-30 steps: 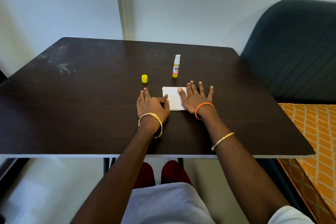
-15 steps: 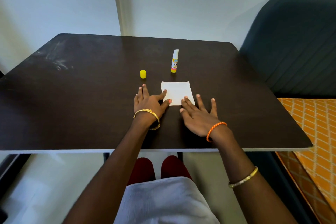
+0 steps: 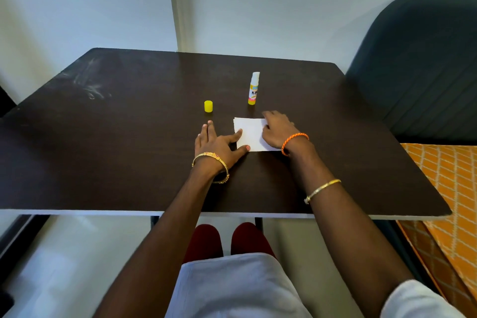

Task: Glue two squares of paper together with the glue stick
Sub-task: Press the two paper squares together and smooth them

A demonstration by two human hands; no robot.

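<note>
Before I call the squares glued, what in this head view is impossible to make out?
- Paper: one sheet or two stacked, unclear; the right hand covers its right side.
- Glue between layers: hidden.
- Glue stick label: too small to read fully.
- Right hand fingertips: blurred.
- Left hand: only thumb and forefinger touch the paper's edge.

Matt white paper point(image 3: 251, 134), dark matt wood-grain table point(image 3: 129, 152), glossy yellow plastic cap point(image 3: 208, 106)
</note>
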